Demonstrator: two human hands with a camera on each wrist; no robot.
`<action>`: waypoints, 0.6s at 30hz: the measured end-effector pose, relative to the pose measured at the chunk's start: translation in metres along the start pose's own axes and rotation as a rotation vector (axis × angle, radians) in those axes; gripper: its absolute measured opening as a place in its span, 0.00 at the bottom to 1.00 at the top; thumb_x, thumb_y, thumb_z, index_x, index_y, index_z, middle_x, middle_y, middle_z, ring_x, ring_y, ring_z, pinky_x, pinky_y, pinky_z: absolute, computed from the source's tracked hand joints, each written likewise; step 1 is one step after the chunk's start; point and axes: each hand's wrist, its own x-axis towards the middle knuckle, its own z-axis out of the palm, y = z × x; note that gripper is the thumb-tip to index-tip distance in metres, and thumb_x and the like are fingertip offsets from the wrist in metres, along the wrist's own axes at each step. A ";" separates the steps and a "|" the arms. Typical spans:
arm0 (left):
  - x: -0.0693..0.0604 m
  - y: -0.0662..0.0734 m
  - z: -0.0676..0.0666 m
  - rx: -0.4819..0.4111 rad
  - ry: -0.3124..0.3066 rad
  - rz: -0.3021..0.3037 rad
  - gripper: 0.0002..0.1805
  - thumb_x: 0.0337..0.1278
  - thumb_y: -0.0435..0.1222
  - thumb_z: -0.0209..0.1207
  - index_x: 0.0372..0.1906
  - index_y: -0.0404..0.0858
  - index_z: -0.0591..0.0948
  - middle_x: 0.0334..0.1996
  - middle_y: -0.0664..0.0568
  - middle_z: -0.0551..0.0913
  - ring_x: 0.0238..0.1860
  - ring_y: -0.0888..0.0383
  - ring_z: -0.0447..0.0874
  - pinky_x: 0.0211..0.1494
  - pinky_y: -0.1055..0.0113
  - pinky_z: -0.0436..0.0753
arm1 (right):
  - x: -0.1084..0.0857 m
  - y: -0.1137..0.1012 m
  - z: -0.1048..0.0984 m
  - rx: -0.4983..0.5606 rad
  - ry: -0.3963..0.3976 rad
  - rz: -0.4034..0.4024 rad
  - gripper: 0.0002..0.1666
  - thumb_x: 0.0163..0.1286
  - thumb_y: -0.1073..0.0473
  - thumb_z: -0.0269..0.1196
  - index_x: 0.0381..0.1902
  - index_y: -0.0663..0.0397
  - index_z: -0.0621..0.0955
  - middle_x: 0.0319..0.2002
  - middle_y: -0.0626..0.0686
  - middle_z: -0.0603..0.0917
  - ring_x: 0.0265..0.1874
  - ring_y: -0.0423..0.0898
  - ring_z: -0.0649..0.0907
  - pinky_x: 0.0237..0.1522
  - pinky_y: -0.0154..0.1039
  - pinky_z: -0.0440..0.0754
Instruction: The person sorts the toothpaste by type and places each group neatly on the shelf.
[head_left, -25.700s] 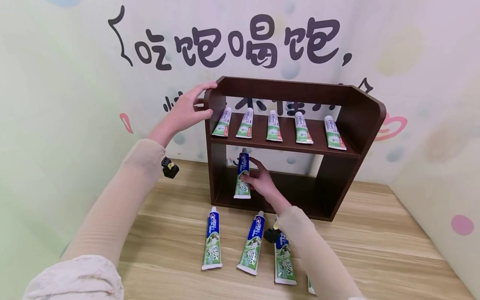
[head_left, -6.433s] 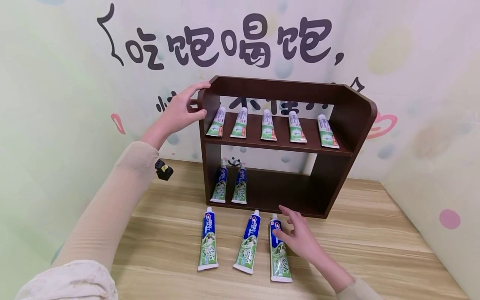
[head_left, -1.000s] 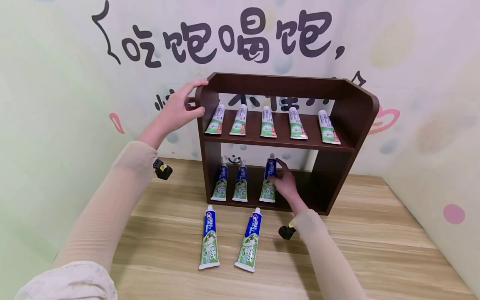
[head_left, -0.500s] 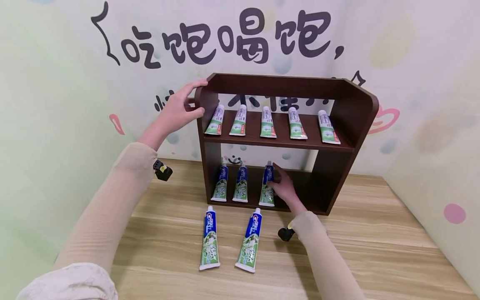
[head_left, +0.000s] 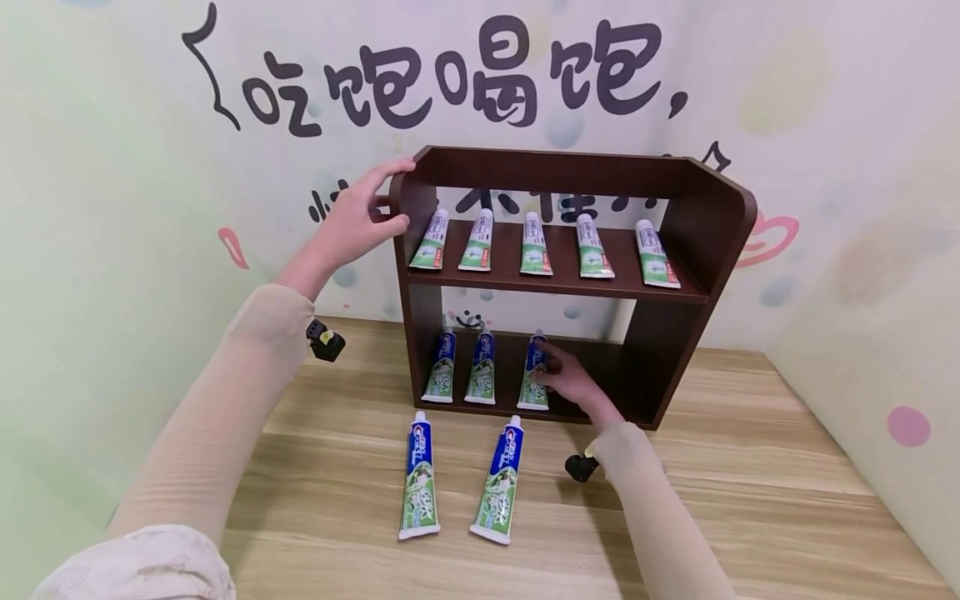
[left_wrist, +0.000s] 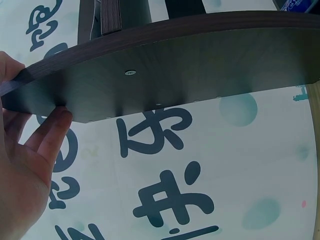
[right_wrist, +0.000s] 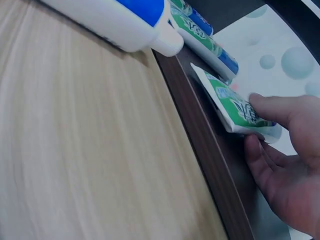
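Note:
My left hand point(head_left: 360, 212) grips the upper left side panel of a dark brown two-tier shelf point(head_left: 570, 292). In the left wrist view, fingers lie on both faces of that panel. On the lower tier, my right hand point(head_left: 573, 379) holds a blue and green toothpaste tube point(head_left: 534, 379) by its right side. In the right wrist view, the thumb is on top of this tube and the other fingers are at its edge. Two matching toothpaste tubes, a left one point(head_left: 440, 367) and a middle one point(head_left: 482, 371), lie beside it.
Two more blue and green toothpaste tubes, one left point(head_left: 419, 479) and one right point(head_left: 498, 483), lie on the wooden table point(head_left: 322, 500) before the shelf. Several smaller white and green tubes point(head_left: 536, 246) line the upper tier. A printed wall point(head_left: 150, 167) stands close behind.
Over the last second, the toothpaste tube in my right hand has come down onto the lower tier, and its cap end has lowered. My left hand has stayed on the shelf.

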 end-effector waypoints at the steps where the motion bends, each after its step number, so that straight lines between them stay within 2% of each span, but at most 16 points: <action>1: 0.000 0.000 0.000 -0.001 0.000 -0.001 0.35 0.62 0.33 0.57 0.74 0.53 0.64 0.77 0.60 0.60 0.57 0.44 0.82 0.59 0.53 0.84 | -0.001 0.000 -0.001 0.000 -0.015 0.000 0.40 0.71 0.60 0.61 0.77 0.49 0.59 0.59 0.71 0.76 0.51 0.58 0.81 0.43 0.41 0.85; 7: 0.000 0.000 0.000 -0.004 0.001 -0.006 0.35 0.62 0.33 0.57 0.74 0.53 0.64 0.77 0.61 0.60 0.58 0.45 0.81 0.60 0.51 0.84 | -0.004 0.000 -0.001 0.014 -0.029 -0.004 0.45 0.69 0.60 0.63 0.78 0.49 0.56 0.62 0.70 0.73 0.58 0.62 0.79 0.48 0.47 0.84; 18: 0.000 0.000 0.000 -0.011 -0.003 -0.002 0.36 0.62 0.32 0.57 0.74 0.53 0.63 0.77 0.60 0.59 0.60 0.44 0.80 0.61 0.49 0.83 | -0.007 0.000 0.000 0.042 -0.008 0.026 0.44 0.67 0.59 0.65 0.77 0.47 0.59 0.63 0.68 0.74 0.58 0.61 0.79 0.54 0.51 0.83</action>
